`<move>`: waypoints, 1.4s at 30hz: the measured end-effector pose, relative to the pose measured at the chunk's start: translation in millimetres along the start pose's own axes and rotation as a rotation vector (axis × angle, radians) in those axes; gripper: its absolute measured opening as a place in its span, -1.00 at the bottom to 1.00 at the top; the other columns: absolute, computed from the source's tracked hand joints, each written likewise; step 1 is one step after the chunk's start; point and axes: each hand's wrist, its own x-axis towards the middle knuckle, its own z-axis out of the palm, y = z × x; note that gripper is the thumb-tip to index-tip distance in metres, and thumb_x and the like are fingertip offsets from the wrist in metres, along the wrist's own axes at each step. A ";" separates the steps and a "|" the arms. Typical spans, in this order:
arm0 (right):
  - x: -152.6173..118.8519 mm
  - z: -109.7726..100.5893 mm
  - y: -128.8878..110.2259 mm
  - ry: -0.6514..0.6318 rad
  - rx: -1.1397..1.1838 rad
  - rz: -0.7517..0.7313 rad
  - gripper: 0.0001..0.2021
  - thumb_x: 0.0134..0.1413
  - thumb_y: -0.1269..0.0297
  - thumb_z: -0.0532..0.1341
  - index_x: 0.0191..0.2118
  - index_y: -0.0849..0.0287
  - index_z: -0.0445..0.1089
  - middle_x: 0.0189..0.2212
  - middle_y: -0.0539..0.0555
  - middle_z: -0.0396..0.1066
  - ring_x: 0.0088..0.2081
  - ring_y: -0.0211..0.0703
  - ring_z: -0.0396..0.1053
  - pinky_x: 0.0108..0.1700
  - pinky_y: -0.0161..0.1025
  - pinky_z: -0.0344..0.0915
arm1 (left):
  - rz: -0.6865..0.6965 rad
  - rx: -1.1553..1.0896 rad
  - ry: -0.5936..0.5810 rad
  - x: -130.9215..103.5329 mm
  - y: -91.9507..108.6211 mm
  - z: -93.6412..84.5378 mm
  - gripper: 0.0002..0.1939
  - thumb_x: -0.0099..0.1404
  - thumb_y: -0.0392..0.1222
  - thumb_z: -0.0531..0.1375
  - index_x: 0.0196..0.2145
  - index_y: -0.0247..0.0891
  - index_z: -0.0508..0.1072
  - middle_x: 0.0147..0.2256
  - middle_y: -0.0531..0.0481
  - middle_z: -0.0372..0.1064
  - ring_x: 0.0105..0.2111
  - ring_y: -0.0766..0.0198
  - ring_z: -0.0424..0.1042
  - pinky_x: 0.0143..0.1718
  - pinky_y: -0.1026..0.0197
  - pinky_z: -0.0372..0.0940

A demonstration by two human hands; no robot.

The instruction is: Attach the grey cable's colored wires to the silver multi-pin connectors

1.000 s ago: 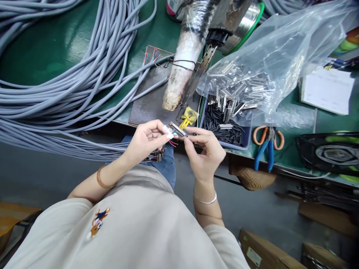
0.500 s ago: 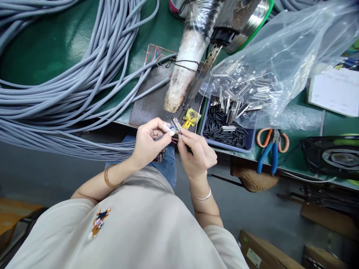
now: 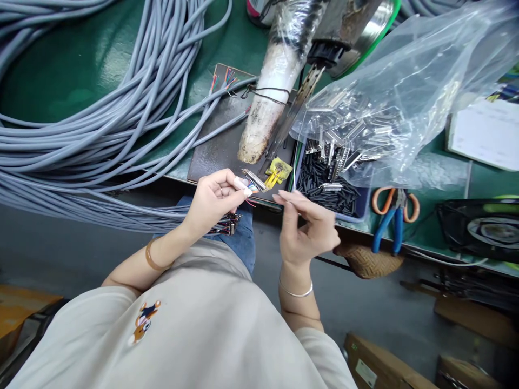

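Observation:
My left hand (image 3: 219, 192) is closed, thumb and forefinger pinching thin coloured wires (image 3: 252, 186) at the bench edge. Just beyond those fingertips is a metal multi-pin connector (image 3: 254, 180), tilted. Whether the fingers also touch it I cannot tell. A yellow clip-like piece (image 3: 273, 177) with a yellow pad lies close to the connector's right end. My right hand (image 3: 306, 224) is apart from the connector, in front of the blue tray (image 3: 362, 208). Its thumb and forefinger are drawn together; anything between them is too small to make out.
Grey cables (image 3: 121, 146) cover the left side. A wrapped white nozzle-like tool (image 3: 263, 113) points down over a brown board (image 3: 203, 162). The tray holds black sleeves (image 3: 320, 183) and connectors under a plastic bag (image 3: 405, 108). Pliers (image 3: 391, 216) lie at the right edge.
My right hand has let go of the connector and moved right, towards the tray. The connector has turned to lie flatter; my left hand stays almost in place.

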 end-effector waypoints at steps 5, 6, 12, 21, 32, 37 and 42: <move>-0.1 9.7 3.2 -0.166 0.031 0.006 -0.88 0.20 0.45 0.32 -0.20 0.09 0.43 -0.16 0.06 0.63 -0.08 -0.12 0.62 -0.08 -0.15 0.58 | 0.013 -0.002 -0.036 -0.7 0.8 -1.4 -0.70 0.08 -0.20 0.46 -0.48 -0.29 0.39 -0.58 0.12 0.34 -0.69 0.52 0.22 -0.68 0.42 0.09; 0.6 11.7 3.3 -0.167 0.040 0.012 -0.89 0.21 0.44 0.32 -0.22 0.09 0.42 -0.17 0.05 0.63 -0.11 -0.13 0.62 -0.10 -0.15 0.57 | 0.019 0.010 -0.041 -1.0 0.5 -1.3 -0.71 0.09 -0.19 0.46 -0.47 -0.29 0.39 -0.58 0.12 0.33 -0.68 0.52 0.22 -0.68 0.42 0.09; 4.3 17.1 1.7 -0.131 -0.047 -0.056 -0.86 0.20 0.47 0.32 -0.24 0.07 0.40 -0.20 0.03 0.64 -0.18 -0.16 0.63 -0.15 -0.17 0.57 | 0.089 0.107 0.030 -2.3 -3.7 4.8 -0.75 0.08 -0.24 0.43 -0.49 -0.30 0.40 -0.43 0.05 0.43 -0.61 0.56 0.21 -0.63 0.42 0.07; 11.6 20.2 -0.4 -0.127 -0.041 -0.091 -0.82 0.18 0.49 0.30 -0.29 0.07 0.33 -0.19 0.04 0.64 -0.17 -0.17 0.63 -0.15 -0.21 0.55 | 0.180 0.177 0.115 1.2 0.3 10.5 -0.83 0.07 -0.30 0.36 -0.49 -0.29 0.40 -0.38 0.04 0.47 -0.57 0.55 0.23 -0.55 0.41 0.12; 14.2 21.1 1.2 -0.165 -0.073 -0.173 -0.80 0.16 0.52 0.30 -0.29 0.08 0.32 -0.16 0.07 0.64 -0.17 -0.20 0.62 -0.16 -0.27 0.52 | 0.241 0.253 0.196 2.4 -3.4 14.6 -0.84 0.08 -0.31 0.32 -0.48 -0.26 0.37 -0.51 0.12 0.33 -0.58 0.52 0.18 -0.56 0.40 0.08; 18.1 20.8 -0.2 -0.158 -0.076 -0.179 -0.79 0.14 0.54 0.31 -0.29 0.09 0.31 -0.16 0.08 0.65 -0.16 -0.22 0.62 -0.15 -0.30 0.52 | 0.307 0.255 0.197 5.5 -5.7 13.6 -0.87 0.06 -0.33 0.30 -0.48 -0.27 0.39 -0.50 0.12 0.35 -0.59 0.53 0.20 -0.58 0.42 0.09; 18.9 21.7 1.4 -0.159 -0.055 -0.177 -0.78 0.14 0.55 0.31 -0.30 0.09 0.30 -0.18 0.08 0.64 -0.17 -0.23 0.62 -0.14 -0.31 0.52 | 0.299 0.210 0.190 7.5 -8.0 11.2 -0.86 0.08 -0.32 0.33 -0.48 -0.27 0.40 -0.50 0.13 0.33 -0.58 0.53 0.22 -0.57 0.44 0.11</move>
